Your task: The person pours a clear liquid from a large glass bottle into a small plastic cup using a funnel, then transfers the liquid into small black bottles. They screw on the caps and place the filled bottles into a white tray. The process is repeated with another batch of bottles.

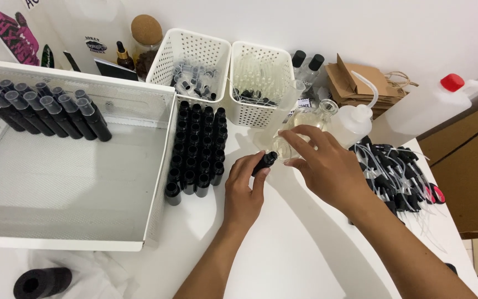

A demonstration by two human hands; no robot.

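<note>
My left hand [244, 185] holds a small black bottle [264, 163] tilted toward the right, near the middle of the white table. My right hand [325, 163] grips a clear glass flask [300, 130] with pale liquid, tipped toward the small bottle's mouth. Just left of my left hand stand several open black bottles [197, 147] in tight rows. A large white mesh tray [73, 221] on the left holds several capped black bottles [45, 111] lying along its far side.
Two white perforated baskets [192, 52] [261, 66] with small parts stand at the back. A white squeeze bottle [355, 119] and a big red-capped bottle [421, 108] sit right. A pile of black sprayer pumps [396, 169] lies right; a black roll [42, 281] lies at the front left.
</note>
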